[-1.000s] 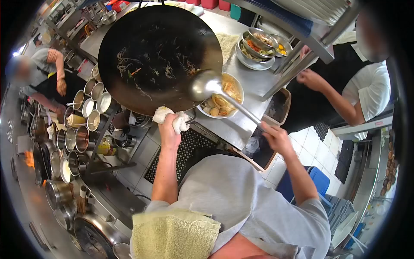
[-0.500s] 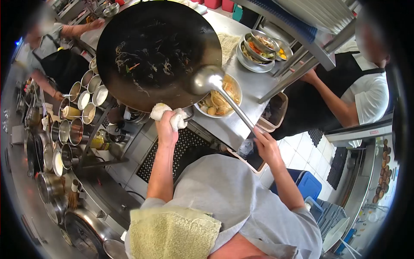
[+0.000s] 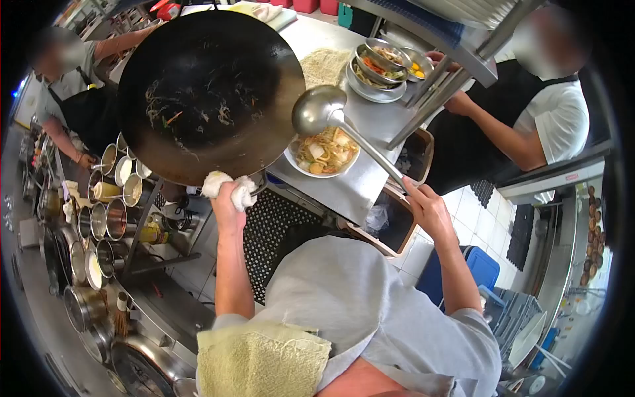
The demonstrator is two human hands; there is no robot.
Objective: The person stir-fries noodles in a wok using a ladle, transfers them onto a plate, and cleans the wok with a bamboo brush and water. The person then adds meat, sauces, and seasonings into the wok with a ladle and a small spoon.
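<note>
The left hand (image 3: 229,206) clamps the wok (image 3: 205,86) through a cloth (image 3: 246,193). The right hand (image 3: 431,213) grips the ladle (image 3: 320,112), slanting forward-left past the noodle bowl (image 3: 323,175).

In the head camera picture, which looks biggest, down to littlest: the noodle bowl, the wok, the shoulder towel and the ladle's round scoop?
1. Wok
2. Shoulder towel
3. Noodle bowl
4. Ladle's round scoop

The towel looks nearer, so its real size is unsure.
</note>
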